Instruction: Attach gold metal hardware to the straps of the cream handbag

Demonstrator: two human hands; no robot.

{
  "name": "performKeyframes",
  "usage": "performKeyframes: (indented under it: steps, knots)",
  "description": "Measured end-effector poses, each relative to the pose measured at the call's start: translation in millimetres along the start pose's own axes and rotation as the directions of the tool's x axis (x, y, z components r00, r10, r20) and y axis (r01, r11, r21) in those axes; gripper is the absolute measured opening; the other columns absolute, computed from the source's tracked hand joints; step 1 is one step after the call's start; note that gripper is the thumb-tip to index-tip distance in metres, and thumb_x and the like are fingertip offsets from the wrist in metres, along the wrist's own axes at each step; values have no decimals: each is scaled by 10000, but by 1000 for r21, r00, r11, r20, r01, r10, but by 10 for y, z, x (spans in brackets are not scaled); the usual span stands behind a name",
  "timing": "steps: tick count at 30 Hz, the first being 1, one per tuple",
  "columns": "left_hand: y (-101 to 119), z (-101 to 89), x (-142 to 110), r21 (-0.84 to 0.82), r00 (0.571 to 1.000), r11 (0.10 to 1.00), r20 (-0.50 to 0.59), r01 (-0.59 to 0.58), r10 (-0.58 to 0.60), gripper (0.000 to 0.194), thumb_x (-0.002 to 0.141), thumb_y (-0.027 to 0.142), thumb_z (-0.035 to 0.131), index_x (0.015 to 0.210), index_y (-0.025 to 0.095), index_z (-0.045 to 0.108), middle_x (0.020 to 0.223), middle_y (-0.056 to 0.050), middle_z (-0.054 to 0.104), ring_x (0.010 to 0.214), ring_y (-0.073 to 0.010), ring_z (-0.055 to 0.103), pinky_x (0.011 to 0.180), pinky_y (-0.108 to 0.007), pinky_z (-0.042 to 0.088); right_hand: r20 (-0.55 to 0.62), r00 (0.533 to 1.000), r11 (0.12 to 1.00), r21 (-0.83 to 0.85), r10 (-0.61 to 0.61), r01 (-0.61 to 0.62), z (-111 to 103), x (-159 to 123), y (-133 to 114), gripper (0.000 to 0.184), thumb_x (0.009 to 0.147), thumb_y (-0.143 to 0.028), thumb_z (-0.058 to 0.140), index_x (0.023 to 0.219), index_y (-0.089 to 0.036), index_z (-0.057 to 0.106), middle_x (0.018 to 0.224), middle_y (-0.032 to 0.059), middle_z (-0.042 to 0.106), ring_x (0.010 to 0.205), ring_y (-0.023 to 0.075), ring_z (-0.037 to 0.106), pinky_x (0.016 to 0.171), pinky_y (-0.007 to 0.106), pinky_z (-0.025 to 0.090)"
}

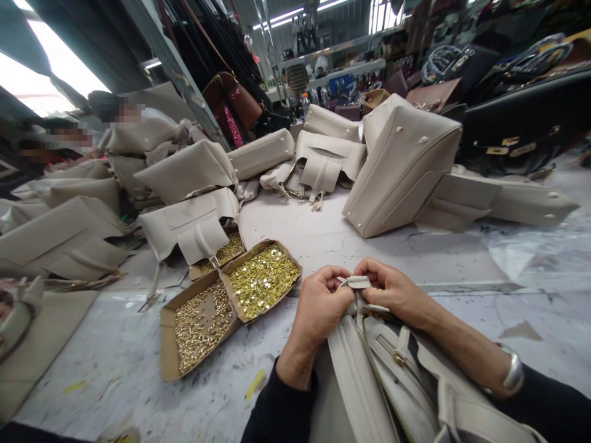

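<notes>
A beige handbag (364, 381) with a zipper and gold-coloured hardware lies in front of me at the table's near edge. My left hand (323, 301) pinches a short beige strap tab (358, 282) at the bag's end. From the other side my right hand (392, 289) grips the same tab, thumbs and fingertips close together. Whether a small metal part sits between the fingertips is hidden. Left of my hands stand a cardboard tray (167, 351) of small gold studs (203, 326) and another tray (295, 271) of gold rivet pieces (263, 280).
Beige handbags (401, 166) are heaped along the far side and left (60, 240). A third box of gold pieces (228, 249) sits partly under one bag. A black bag (530, 117) stands far right, near plastic sheeting (545, 252). Other people are at the far left.
</notes>
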State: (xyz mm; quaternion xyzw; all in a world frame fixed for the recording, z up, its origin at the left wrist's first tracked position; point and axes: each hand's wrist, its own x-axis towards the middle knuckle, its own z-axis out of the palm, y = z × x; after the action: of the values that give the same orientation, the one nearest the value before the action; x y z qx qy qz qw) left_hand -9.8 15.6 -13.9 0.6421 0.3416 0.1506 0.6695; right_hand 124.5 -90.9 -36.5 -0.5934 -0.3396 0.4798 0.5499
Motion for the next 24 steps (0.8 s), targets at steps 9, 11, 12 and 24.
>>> performKeyframes:
  steps: [9, 11, 12, 24]
  knots:
    - [-16, -10, 10, -65, 997, 996, 36, 65, -63, 407, 601, 238, 636, 974, 85, 693, 658, 14, 596, 511, -55, 424, 488, -171, 298, -22, 998, 995, -85, -56, 54, -3, -21, 33, 182, 717, -208, 552, 898, -206, 534, 727, -45, 500, 637, 126, 404, 555, 261, 309]
    - [-12, -16, 6, -82, 997, 994, 42, 75, -72, 410, 599, 240, 644, 978, 89, 682, 652, 23, 583, 510, -53, 414, 487, -171, 289, -24, 997, 994, -85, -76, 74, 6, -19, 41, 171, 725, -193, 543, 895, -210, 530, 732, -46, 494, 654, 130, 415, 572, 263, 321]
    - [-9, -20, 4, -87, 996, 993, 46, 78, -74, 411, 598, 242, 648, 980, 92, 675, 653, 25, 578, 513, -53, 413, 488, -171, 286, -24, 996, 993, -82, -83, 81, 9, -18, 42, 167, 730, -191, 541, 895, -211, 529, 737, -46, 495, 661, 133, 419, 579, 265, 325]
    - [-13, -37, 13, -94, 994, 993, 89, 75, -66, 383, 617, 279, 665, 966, 126, 625, 669, 33, 560, 558, -66, 425, 536, -187, 295, 16, 996, 997, -3, -83, 83, 3, -23, 26, 170, 745, -223, 558, 910, -207, 519, 757, -44, 517, 664, 130, 421, 589, 266, 321]
